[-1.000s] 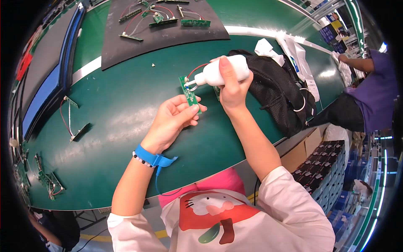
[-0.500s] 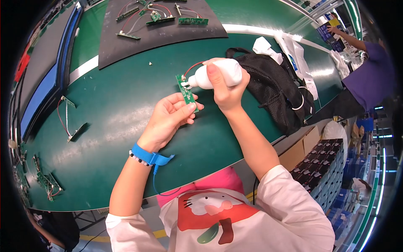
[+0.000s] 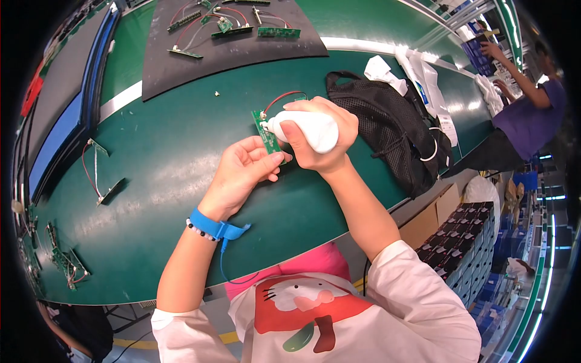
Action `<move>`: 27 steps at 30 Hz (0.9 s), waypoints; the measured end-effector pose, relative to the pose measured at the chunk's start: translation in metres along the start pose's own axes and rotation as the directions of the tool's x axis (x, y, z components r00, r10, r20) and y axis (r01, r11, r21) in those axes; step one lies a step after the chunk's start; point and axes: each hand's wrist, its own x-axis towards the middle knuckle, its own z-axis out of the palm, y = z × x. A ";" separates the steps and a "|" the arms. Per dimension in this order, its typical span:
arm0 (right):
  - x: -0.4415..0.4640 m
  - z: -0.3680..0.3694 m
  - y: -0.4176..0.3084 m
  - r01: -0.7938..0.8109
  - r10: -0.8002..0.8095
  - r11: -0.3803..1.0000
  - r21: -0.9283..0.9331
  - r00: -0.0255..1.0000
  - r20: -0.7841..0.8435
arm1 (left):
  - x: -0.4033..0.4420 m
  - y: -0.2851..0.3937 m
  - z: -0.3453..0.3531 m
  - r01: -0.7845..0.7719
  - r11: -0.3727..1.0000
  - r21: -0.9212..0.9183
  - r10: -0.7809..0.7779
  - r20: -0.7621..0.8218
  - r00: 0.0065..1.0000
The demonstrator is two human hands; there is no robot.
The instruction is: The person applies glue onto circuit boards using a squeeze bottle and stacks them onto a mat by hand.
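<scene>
Between thumb and fingers, my left hand (image 3: 249, 164) pinches the lower end of a small green circuit board (image 3: 266, 138), held above the green table (image 3: 145, 199). My right hand (image 3: 330, 130) is wrapped round a white squeeze bottle (image 3: 311, 129), tilted with its tip at the upper part of the board. Part of the tip is hard to see against the board's white connector. A red wire (image 3: 279, 98) arches from the board's top end to behind my right hand. A blue strap (image 3: 209, 225) circles my left wrist.
A dark mat (image 3: 236, 51) with several wired boards lies at the back. Two linked boards (image 3: 109, 190) are on the left, and more boards (image 3: 63, 260) at the lower left. A black mesh bag (image 3: 384, 124) sits right of my right hand. A person in purple (image 3: 535, 121) stands far right.
The bottle and my right hand have turned, so its base now points down and right. The board and my left hand shifted slightly left. The person in purple has raised an arm toward blue bins.
</scene>
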 end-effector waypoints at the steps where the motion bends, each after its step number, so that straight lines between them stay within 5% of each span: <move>1: 0.000 0.000 0.000 0.011 -0.011 1.000 -0.014 1.000 0.003 | 0.000 0.000 0.001 0.002 1.000 -0.003 -0.002 -0.002 1.000; 27: 0.001 0.004 -0.003 0.111 -0.109 0.992 -0.062 0.993 0.038 | -0.002 0.000 -0.003 -0.013 0.999 0.041 0.013 -0.010 1.000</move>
